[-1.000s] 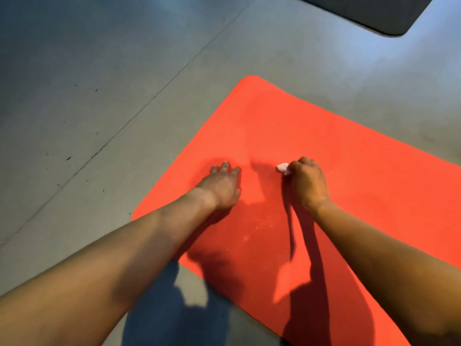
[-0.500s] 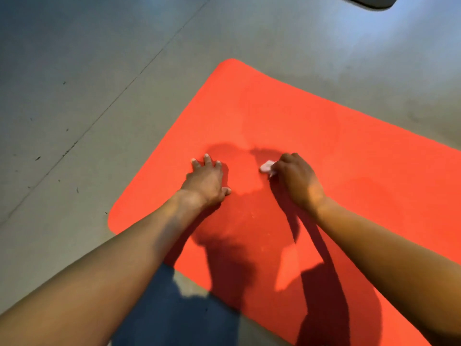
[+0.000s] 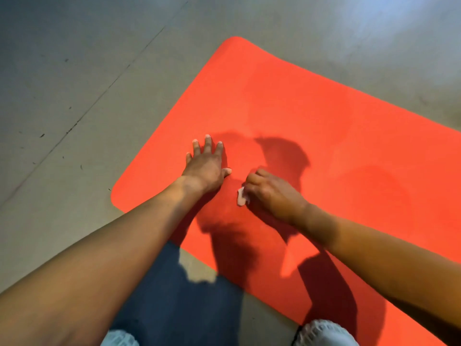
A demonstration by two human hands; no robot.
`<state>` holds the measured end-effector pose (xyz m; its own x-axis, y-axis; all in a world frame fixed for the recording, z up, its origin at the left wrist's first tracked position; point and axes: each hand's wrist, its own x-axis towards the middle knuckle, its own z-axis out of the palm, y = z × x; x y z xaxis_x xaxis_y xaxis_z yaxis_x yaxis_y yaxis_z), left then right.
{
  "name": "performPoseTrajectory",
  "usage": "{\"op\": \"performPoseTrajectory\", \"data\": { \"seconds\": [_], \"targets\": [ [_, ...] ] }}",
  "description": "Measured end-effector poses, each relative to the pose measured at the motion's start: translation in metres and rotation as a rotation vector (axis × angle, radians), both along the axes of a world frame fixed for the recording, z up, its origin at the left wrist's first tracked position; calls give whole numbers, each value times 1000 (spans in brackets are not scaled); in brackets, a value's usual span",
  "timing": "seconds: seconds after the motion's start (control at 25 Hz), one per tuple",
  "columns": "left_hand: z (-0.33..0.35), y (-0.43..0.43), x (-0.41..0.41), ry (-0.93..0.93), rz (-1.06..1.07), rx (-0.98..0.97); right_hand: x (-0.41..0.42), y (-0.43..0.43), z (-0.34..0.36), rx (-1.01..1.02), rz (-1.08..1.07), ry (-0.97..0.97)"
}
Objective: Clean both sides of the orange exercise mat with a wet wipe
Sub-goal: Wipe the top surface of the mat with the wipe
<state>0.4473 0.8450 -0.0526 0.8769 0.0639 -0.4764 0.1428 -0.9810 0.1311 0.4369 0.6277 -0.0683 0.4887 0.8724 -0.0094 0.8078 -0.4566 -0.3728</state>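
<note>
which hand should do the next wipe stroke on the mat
Right. The right hand already grips the wet wipe against the orange mat; the left hand lies flat, probably steadying it.

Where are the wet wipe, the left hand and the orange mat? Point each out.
wet wipe [image 3: 241, 197]: head view, on the white wad's exposed end.
left hand [image 3: 205, 168]: head view, on the back of the hand.
orange mat [image 3: 311, 101]: head view, on its bare far surface.

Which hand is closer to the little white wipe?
Right. The right hand grips the wet wipe against the orange mat; the left hand lies flat on the mat, a little to the wipe's left, not touching it.
</note>
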Motion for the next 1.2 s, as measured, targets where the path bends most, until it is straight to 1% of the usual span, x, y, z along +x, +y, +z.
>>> {"op": "performPoseTrajectory", "data": {
  "seconds": [0.08, 0.12, 0.16, 0.2, 0.32, 0.36, 0.4, 0.44, 0.48, 0.56, 0.6, 0.64, 0.68, 0.8, 0.84, 0.88, 0.92, 1.08, 1.12, 1.2],
  "targets": [
    [2, -1, 1, 15, 7, -4, 26, -10, 1, 39, -248, -38],
    [4, -2, 1, 22, 13, -3, 28, -10, 0, 56, -312, -46],
    [5, -3, 1, 26, 18, -1, 23, -6, 0, 58, -309, -51],
    [5, -4, 0, 30, 22, 1, 13, 0, 2, 52, -250, -35],
    [5, -7, -2, 28, 24, 6, -24, 7, 4, 26, 54, 27],
    [5, -7, -3, 25, 22, 7, -24, 5, 4, 9, 102, 34],
    [5, -7, -3, 23, 23, 6, -16, 2, 5, 10, 98, 36],
    [6, -6, -3, 24, 26, 2, -5, -2, 5, 16, 38, 29],
    [6, -6, -3, 29, 29, -4, 9, -7, 3, 26, -80, 14],
    [7, -6, -3, 39, 31, -15, 39, -17, 3, 32, -410, -18],
    [8, -7, -3, 39, 30, -16, 47, -19, 5, 13, -530, -17],
    [8, -7, -2, 37, 29, -16, 48, -17, 4, -5, -569, -19],
    [8, -7, -2, 36, 30, -18, 42, -13, 4, 8, -527, -38],
    [9, -10, 1, 36, 47, -30, 8, -4, 5, 37, -158, -49],
    [9, -11, 2, 35, 53, -32, 5, -5, 3, 17, -87, -31],
    [10, -13, 4, 34, 57, -32, 10, -8, 2, 13, -78, -31],
    [11, -14, 6, 36, 58, -31, 18, -13, 2, 15, -119, -35],
    [10, -7, 7, 46, 40, -42, 42, -27, 6, 37, -449, -52],
    [9, -5, 5, 35, 37, -49, 37, -21, 9, 56, -476, -18],
    [7, -2, -1, 6, 34, -61, 15, -1, 12, 104, -386, 79]
  ]
}}
